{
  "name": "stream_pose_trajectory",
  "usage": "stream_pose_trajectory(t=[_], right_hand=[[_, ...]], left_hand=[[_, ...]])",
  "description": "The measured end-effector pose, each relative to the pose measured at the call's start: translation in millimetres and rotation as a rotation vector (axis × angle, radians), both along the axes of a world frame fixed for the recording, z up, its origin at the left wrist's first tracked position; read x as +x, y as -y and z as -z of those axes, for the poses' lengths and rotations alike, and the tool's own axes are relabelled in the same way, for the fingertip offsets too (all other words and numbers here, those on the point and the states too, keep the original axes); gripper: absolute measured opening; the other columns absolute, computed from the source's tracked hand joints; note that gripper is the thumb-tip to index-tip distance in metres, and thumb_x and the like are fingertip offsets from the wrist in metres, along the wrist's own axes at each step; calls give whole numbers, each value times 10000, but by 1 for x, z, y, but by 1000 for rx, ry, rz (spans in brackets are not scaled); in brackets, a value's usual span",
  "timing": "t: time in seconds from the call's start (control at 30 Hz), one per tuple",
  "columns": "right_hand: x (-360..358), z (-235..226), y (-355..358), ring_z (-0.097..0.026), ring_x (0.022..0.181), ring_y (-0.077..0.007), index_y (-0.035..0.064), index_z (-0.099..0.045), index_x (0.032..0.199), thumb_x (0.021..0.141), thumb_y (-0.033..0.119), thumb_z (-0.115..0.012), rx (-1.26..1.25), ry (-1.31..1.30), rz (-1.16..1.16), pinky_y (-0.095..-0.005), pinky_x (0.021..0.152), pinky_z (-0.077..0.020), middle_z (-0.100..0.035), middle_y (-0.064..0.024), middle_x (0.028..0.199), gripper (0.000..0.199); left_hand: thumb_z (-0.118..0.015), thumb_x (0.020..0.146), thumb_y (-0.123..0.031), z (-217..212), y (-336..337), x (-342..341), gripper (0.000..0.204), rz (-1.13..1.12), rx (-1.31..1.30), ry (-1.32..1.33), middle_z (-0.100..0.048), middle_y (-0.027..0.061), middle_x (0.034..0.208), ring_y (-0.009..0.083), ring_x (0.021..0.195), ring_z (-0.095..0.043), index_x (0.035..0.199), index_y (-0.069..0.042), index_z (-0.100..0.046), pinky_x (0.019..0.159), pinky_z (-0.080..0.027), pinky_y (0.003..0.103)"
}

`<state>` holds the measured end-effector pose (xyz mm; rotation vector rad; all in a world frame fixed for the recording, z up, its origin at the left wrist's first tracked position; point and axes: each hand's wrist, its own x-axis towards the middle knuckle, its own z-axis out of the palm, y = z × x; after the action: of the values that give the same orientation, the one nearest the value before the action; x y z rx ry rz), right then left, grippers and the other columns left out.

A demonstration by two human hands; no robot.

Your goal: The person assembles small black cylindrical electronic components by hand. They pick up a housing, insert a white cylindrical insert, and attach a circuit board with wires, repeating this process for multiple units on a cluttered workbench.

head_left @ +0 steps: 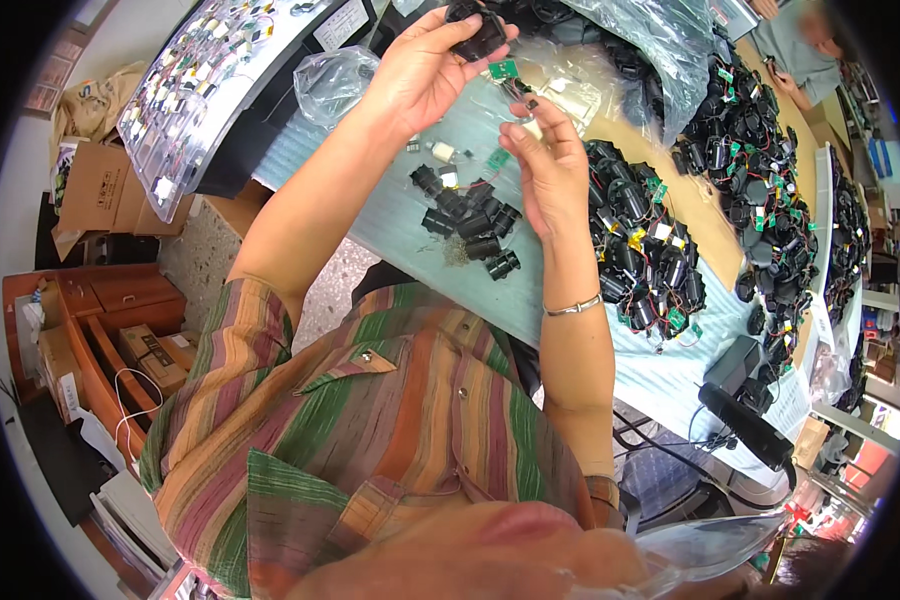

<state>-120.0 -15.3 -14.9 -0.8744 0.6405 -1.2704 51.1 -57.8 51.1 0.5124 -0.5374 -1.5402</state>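
- In the head view, the left hand (pixel 420 80) is raised at the top of the picture, its thumb and fingers wrapped round a black housing (pixel 478 36), held above the far part of the table (pixel 385 225).
- The right hand (pixel 552 170) is lifted beside it, thumb and forefinger brought together, seemingly pinching a small white part (pixel 533 128).
- A green circuit board (pixel 503 70) shows between the hands, just below the housing, with dark leads running toward the right fingertips.
- Handling this well would likely mean keeping the housing steady in the left hand, taking the light parts by their bodies rather than by the leads, and leaving slack so that no joint is pulled.
- Turning the housing's open side to the eyes would probably help, as would working clear of the loose black pieces (pixel 470 215) on the table and the wired heap (pixel 640 240) to the right, where leads could snag.
- The housing's upper edge lies close to the picture's rim and the fingers cover part of it; its inside cannot be read.
- Whether the leads join board, housing and white part is too small to tell, and the right fingers hide the exact pinch.
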Motion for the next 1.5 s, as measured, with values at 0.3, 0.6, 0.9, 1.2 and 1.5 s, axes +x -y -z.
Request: stream_pose_trajectory(t=[0.3, 0.6, 0.9, 1.2, 1.5], right_hand=[[-20, -2, 7, -663, 940, -169, -21, -531, 1328, 939, -15, -609, -11, 156, 133, -302, 868, -551, -651, -94, 1062, 397], [-52, -19, 9, -631, 973, -185, -18, -564, 1257, 898, -21, -661, -259, 75, 295, -357, 947, -486, -647, -68, 1058, 371], [-31, -27, -10, -623, 924, -119, -26, -567, 1254, 904, -59, -635, -248, -310, 176, -245, 812, -499, -612, -70, 1095, 358], [-23, -18, -9, -621, 831, -101, 11, -681, 1085, 831, -27, -736, -461, -640, 426, -229, 708, -524, -607, -94, 1053, 262], [-17, -19, -14, -553, 795, -193, 56, -681, 1067, 729, 10, -799, -670, -973, 596, -310, 671, -475, -616, -80, 973, 361]], left_hand=[[-565, 973, -50, 20, -5, 19, 214, -10, -43, 350, -657, 118, 1076, 289, 1075, -665, 1182, -1, -574, 941, -556, 391], [-595, 979, -112, 7, -21, 0, 442, 141, -26, 637, -638, 139, 1153, 261, 1033, -686, 1391, -84, -440, 724, -601, 298], [-399, 1024, -76, 26, -49, -47, 456, 132, -15, 328, -514, 82, 1314, 170, 1183, -541, 1476, -82, -341, 974, -513, 399], [-376, 1023, -36, 38, -56, -56, 459, 86, -168, 523, -476, 83, 1325, 130, 1185, -503, 1480, -57, -332, 978, -490, 335], [-513, 990, -34, 47, -57, -53, 430, 5, -263, 554, -546, 47, 1201, 80, 1031, -523, 1409, -41, -419, 839, -471, 239]])
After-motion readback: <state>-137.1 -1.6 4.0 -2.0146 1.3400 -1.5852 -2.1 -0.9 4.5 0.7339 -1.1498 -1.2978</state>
